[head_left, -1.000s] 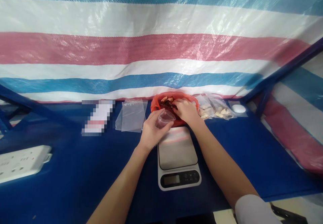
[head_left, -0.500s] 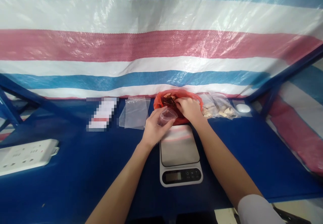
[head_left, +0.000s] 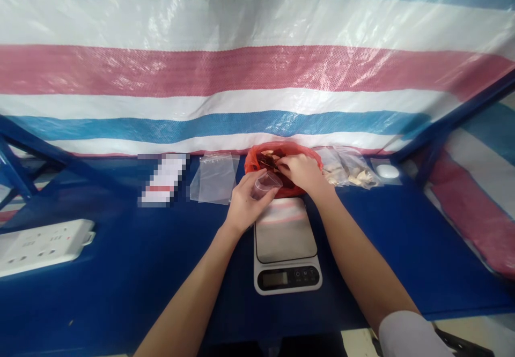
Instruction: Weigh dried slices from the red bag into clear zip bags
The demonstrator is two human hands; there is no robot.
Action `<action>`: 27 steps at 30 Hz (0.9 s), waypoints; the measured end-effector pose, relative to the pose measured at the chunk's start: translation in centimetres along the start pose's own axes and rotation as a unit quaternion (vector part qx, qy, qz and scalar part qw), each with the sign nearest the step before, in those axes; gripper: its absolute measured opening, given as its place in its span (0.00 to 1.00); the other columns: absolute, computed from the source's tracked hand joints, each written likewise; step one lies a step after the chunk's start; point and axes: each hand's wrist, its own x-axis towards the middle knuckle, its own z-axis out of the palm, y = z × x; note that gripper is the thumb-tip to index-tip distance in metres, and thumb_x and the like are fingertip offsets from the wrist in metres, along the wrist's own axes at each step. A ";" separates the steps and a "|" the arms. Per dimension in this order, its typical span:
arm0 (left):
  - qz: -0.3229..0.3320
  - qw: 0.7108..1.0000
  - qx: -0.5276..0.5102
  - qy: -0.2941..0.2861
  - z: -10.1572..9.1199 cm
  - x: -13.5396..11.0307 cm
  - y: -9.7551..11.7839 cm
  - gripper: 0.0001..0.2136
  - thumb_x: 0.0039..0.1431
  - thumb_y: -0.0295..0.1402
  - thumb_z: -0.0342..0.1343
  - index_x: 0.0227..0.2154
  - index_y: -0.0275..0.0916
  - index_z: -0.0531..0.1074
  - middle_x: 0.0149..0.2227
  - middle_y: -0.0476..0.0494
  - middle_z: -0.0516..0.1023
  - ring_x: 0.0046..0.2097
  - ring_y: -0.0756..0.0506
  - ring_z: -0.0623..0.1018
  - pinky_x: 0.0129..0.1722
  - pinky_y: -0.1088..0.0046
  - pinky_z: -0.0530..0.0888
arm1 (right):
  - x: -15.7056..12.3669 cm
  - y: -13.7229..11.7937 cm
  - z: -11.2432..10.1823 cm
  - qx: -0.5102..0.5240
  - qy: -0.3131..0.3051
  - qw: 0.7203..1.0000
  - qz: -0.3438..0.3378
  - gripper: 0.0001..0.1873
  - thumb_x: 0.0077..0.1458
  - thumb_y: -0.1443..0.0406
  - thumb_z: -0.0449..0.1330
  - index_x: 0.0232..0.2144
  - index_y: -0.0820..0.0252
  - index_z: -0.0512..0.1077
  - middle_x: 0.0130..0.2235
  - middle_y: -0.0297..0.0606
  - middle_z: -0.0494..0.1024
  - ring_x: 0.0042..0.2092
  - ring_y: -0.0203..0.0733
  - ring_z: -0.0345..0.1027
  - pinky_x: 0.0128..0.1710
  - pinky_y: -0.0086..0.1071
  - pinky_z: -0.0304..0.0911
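My left hand is closed around a clear plastic bag, holding its mouth apart beside the red plastic bag. Over the red plastic bag is my right hand, its fingers bent down among dark brown and pale dried pieces. The fingertips are pressed together at these pieces; what exactly they pinch is hard to make out. Just in front of the red bag lies a kitchen scale with a bare metal plate and a dark display.
Flat clear zip bags and a blurred-out white and red item lie left. Filled clear bags and a bag with a white round item lie right. A power strip is at far left; striped sheeting stands behind.
Both hands stay almost in place. My right hand's fingers have shifted very slightly left among the dried pieces. The whole view has moved a little.
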 end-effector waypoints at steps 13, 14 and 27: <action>-0.009 1.000 -0.001 -0.006 -0.1 0.0 0.0 0.20 0.57 0.39 0.64 0.51 0.41 0.73 0.49 0.39 0.79 0.50 0.41 0.79 0.53 0.59 0.76 | 0.1 0.5 0.5 0.055 0.008 0.998 -0.025 0.13 0.61 0.62 0.59 0.46 0.51 0.80 0.46 0.41 0.82 0.47 0.49 0.75 0.44 0.37 0.67; -0.009 1.000 -0.001 -0.005 -0.1 0.0 0.1 0.20 0.57 0.39 0.64 0.51 0.41 0.73 0.49 0.39 0.79 0.50 0.41 0.79 0.53 0.59 0.76 | 0.0 0.6 0.5 0.075 0.019 0.997 -0.031 0.12 0.61 0.62 0.60 0.45 0.51 0.80 0.47 0.40 0.82 0.48 0.48 0.75 0.44 0.37 0.67; -0.015 1.000 -0.021 -0.004 -0.3 0.2 -0.2 0.23 0.53 0.41 0.66 0.51 0.40 0.73 0.48 0.38 0.80 0.49 0.40 0.80 0.51 0.60 0.76 | -1.8 1.1 -3.8 0.379 0.029 0.921 -0.085 0.11 0.54 0.59 0.65 0.38 0.55 0.81 0.43 0.36 0.84 0.45 0.45 0.77 0.49 0.36 0.70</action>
